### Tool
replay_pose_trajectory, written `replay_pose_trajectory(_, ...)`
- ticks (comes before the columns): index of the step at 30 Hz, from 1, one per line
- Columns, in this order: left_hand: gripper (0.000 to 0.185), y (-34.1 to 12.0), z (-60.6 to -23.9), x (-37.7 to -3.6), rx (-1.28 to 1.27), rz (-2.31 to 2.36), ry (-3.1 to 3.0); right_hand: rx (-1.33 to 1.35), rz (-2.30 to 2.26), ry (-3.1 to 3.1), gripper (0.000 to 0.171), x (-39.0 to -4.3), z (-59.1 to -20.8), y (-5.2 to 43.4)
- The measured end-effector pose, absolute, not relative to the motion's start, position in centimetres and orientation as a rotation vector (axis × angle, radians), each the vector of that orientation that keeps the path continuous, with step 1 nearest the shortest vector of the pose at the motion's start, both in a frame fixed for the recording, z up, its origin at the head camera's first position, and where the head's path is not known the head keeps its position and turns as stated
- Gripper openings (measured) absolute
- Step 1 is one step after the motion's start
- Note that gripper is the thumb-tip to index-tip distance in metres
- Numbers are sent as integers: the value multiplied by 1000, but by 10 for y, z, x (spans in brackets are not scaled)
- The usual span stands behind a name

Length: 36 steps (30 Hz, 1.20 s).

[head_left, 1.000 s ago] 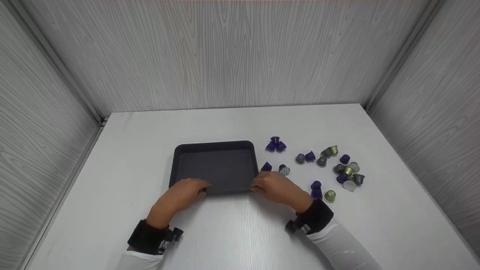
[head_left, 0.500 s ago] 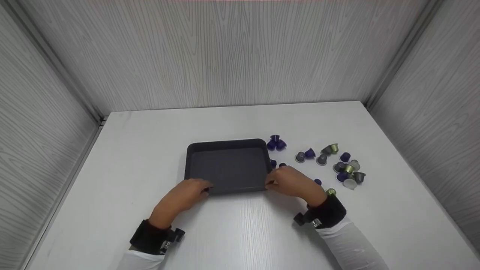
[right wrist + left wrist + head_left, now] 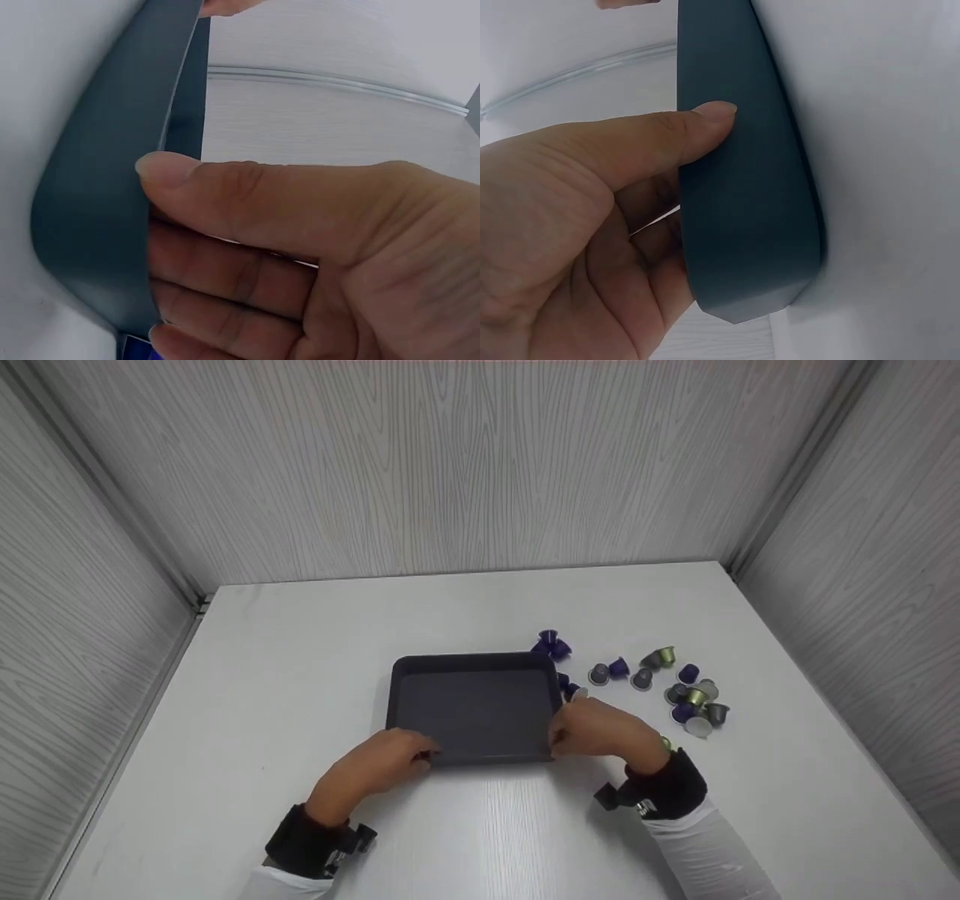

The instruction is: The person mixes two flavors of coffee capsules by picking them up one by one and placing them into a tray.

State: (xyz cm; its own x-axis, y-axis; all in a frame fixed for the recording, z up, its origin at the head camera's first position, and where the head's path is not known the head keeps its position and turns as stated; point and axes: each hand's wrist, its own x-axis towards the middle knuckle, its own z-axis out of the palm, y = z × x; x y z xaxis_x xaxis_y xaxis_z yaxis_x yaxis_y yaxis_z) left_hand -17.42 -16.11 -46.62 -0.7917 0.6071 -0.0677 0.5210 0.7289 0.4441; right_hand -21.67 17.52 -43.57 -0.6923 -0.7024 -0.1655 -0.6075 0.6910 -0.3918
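Observation:
A dark grey rectangular tray (image 3: 476,709) lies on the white table, its inside bare. At its front left corner my left hand (image 3: 382,765) pinches the near wall; in the left wrist view the thumb presses the outer face of the tray (image 3: 742,195) and the fingers go behind the rim. My right hand (image 3: 600,729) grips the front right corner, and the right wrist view has its thumb at the edge of the tray (image 3: 97,195) with fingers curled over the inside. Purple coffee capsules (image 3: 551,643) sit right against the tray's far right corner.
Several coffee capsules in purple, grey and green (image 3: 697,701) lie scattered on the right of the white table (image 3: 285,660). A green capsule (image 3: 667,743) shows partly behind the right wrist. Pale wood-grain panels (image 3: 450,472) wall the table at the back and sides.
Both hands have slid the tray to the right, and lately a little nearer to me. Its right side now stands close by the purple capsules.

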Motion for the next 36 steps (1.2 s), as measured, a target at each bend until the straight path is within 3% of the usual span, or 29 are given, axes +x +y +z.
replay_pose_trajectory(5, 19, -158, -465, -172, 987, 576, 2669, -934, -417, 2553, 6, -215, -431, 179)
replay_pose_trajectory(10, 30, -156, -462, -176, 918, 647, 2627, -972, -500, 2587, 8, -220, -428, 190)
replay_pose_trajectory(18, 39, -162, -458, -193, 825, 776, 2856, -951, -704, 2897, 39, -237, -435, 206)
replay_pose_trajectory(27, 64, -172, -458, -217, 708, 827, 3071, -912, -738, 3002, 80, -250, -450, 214)
replay_pose_trajectory(36, 91, -182, -471, -230, 310, 879, 2953, -774, -668, 2905, 80, -261, -463, 221)
